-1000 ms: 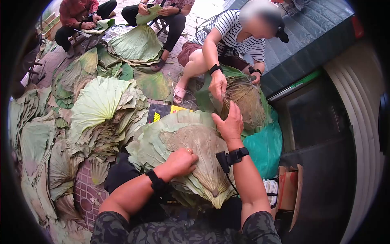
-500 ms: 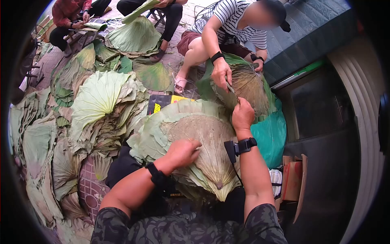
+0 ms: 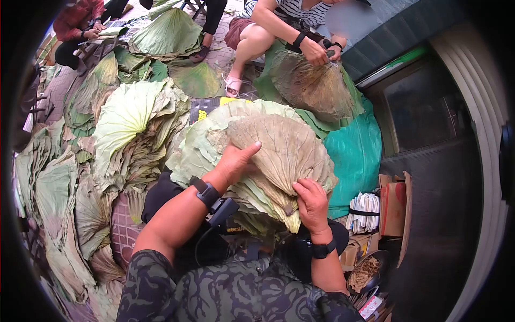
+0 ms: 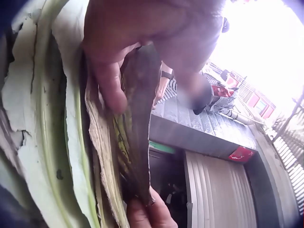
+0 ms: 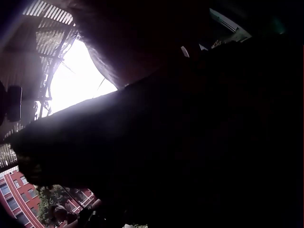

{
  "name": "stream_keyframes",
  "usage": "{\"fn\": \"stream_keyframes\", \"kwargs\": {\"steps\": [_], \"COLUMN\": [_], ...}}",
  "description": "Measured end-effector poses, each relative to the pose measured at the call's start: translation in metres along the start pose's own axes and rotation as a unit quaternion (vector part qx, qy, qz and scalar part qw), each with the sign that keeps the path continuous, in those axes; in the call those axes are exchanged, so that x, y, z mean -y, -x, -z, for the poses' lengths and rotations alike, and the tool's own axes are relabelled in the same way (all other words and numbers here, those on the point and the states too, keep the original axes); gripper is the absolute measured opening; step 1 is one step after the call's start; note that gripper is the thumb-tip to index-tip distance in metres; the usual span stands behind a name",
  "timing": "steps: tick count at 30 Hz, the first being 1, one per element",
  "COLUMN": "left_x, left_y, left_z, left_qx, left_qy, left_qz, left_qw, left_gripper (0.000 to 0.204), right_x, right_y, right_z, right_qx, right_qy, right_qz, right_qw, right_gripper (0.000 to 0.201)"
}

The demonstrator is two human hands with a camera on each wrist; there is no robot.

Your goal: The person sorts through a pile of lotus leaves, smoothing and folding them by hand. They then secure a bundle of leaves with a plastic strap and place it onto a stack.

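A brownish dried lotus leaf (image 3: 279, 142), folded into a fan, lies over a stack of pale green lotus leaves (image 3: 196, 142) on the person's lap. My left hand (image 3: 237, 161) holds its left edge, thumb on top and fingers beneath. Near the pointed end, my right hand (image 3: 313, 203) pinches the leaf between thumb and fingers. In the left wrist view, the left hand (image 4: 142, 38) grips the leaf (image 4: 140, 114) from above, while fingertips of the right hand (image 4: 149, 211) pinch its lower tip. The right wrist view is mostly dark, with the work hidden.
Opposite, a person in a striped shirt (image 3: 300, 19) handles another brown leaf bundle (image 3: 316, 88) beside a green plastic sheet (image 3: 354, 150). Large leaf piles (image 3: 134, 118) cover the ground at left. Cardboard boxes (image 3: 393, 206) and a dark bowl (image 3: 367, 271) stand at right.
My right hand has come back from beside the other person's hand, bringing a leaf onto the stack. My left hand has gone from resting on the stack to gripping that leaf's edge.
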State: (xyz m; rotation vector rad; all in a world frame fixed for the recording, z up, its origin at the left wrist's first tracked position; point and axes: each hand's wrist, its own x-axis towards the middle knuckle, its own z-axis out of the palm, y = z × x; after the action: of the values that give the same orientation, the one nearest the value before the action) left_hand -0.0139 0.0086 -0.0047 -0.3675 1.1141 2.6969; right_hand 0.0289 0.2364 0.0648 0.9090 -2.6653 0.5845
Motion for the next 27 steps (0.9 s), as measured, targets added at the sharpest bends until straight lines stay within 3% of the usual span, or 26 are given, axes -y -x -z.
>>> {"fn": "stream_keyframes", "kwargs": {"steps": [2,4,8,10,12,13,14,15,16,18,20,22,27], "left_x": [0.014,0.018,0.000,0.004,0.003,0.000,-0.004,-0.011,-0.018,-0.023,-0.006,0.011,0.010], "left_y": [-0.012,-0.017,0.001,-0.002,0.001,0.004,0.007,0.011,0.018,0.030,0.027,0.025,0.021], "left_z": [0.008,0.010,0.001,0.012,0.015,0.013,0.011,0.007,0.001,-0.011,-0.010,-0.006,0.002], "left_qx": [-0.011,-0.116,-0.132,-0.089,-0.104,-0.184,-0.256,-0.237,-0.231,-0.096,0.065,0.169,0.183], "left_qy": [0.020,-0.032,-0.107,-0.176,-0.236,-0.370,-0.489,-0.521,-0.523,-0.655,-0.676,-0.708,-0.702], "left_qz": [-0.009,-0.064,-0.053,-0.163,-0.183,-0.262,-0.333,-0.440,-0.440,-0.489,-0.380,-0.230,-0.233], "left_qw": [1.000,0.991,0.984,0.967,0.949,0.872,0.764,0.692,0.693,0.568,0.628,0.645,0.648], "left_gripper": [0.053,0.052,0.053,0.058,0.068,0.073,0.079,0.081,0.081,0.074,0.059,0.057,0.056], "right_x": [0.003,0.005,0.004,0.003,0.004,0.004,0.004,0.004,0.004,0.002,0.000,-0.004,-0.044], "right_y": [0.006,0.011,0.008,0.007,0.006,0.007,0.008,0.009,0.009,0.008,0.004,-0.002,-0.018], "right_z": [-0.005,-0.011,-0.010,-0.008,-0.009,-0.011,-0.012,-0.013,-0.012,-0.010,-0.007,-0.003,-0.009], "right_qx": [0.005,-0.026,-0.058,-0.059,-0.055,-0.056,-0.060,-0.060,-0.060,-0.057,-0.049,-0.029,-0.017], "right_qy": [-0.002,-0.016,-0.032,-0.044,-0.052,-0.049,-0.049,-0.044,-0.038,-0.036,-0.034,0.011,0.129], "right_qz": [-0.004,-0.031,-0.072,-0.090,-0.085,-0.083,-0.089,-0.083,-0.076,-0.074,-0.066,-0.041,-0.049], "right_qw": [1.000,0.999,0.995,0.993,0.994,0.994,0.993,0.994,0.995,0.995,0.996,0.999,0.990], "right_gripper": [0.032,0.033,0.033,0.033,0.031,0.031,0.031,0.031,0.031,0.031,0.031,0.035,0.035]}}
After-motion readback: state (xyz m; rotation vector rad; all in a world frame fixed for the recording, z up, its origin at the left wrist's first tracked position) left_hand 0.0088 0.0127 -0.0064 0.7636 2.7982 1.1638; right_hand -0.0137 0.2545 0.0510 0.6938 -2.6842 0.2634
